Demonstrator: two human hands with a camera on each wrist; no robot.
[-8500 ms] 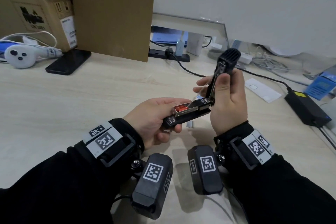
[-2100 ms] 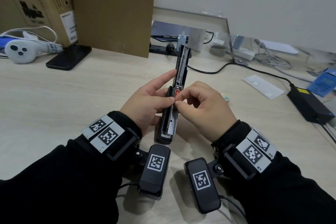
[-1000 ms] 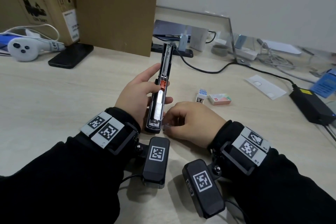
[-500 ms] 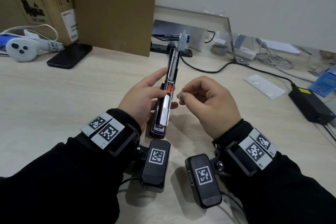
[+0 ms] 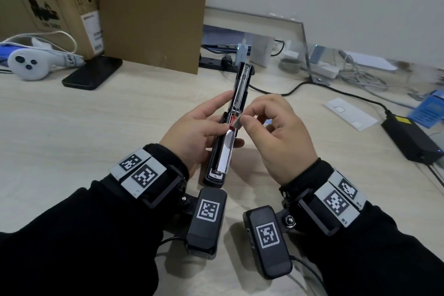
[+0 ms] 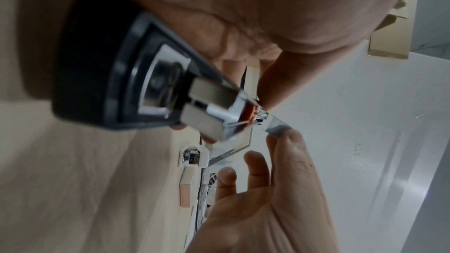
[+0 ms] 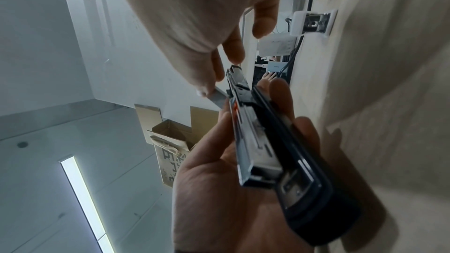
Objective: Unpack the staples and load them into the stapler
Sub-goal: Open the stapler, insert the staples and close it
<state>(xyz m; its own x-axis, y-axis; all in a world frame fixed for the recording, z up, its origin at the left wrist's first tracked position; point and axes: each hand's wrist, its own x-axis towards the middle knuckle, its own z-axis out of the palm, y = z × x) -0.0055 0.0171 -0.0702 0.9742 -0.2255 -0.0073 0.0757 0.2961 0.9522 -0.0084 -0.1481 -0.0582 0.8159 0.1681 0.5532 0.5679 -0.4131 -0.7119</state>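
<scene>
A black stapler (image 5: 217,166) is swung fully open, and my left hand (image 5: 204,127) grips its lower half with the silver magazine channel (image 5: 227,151) facing up. Its orange pusher (image 5: 231,119) sits about midway along the channel. My right hand (image 5: 247,119) pinches a short silver staple strip (image 5: 236,124) between thumb and forefinger, its end touching the channel beside the pusher. The left wrist view shows the strip (image 6: 277,126) meeting the orange pusher (image 6: 250,113). In the right wrist view the strip (image 7: 219,97) leans against the stapler (image 7: 268,141).
A small white staple box (image 6: 192,158) and a pink box (image 6: 186,189) lie on the table beyond the hands. A phone (image 5: 92,75), a white controller (image 5: 28,65) and cardboard boxes (image 5: 149,17) stand at the back left. A power adapter (image 5: 410,139) and cables lie to the right.
My right hand rose from the table beside the stapler with a staple strip pinched, then moved left until the strip reached the magazine. The left hand kept holding the stapler.
</scene>
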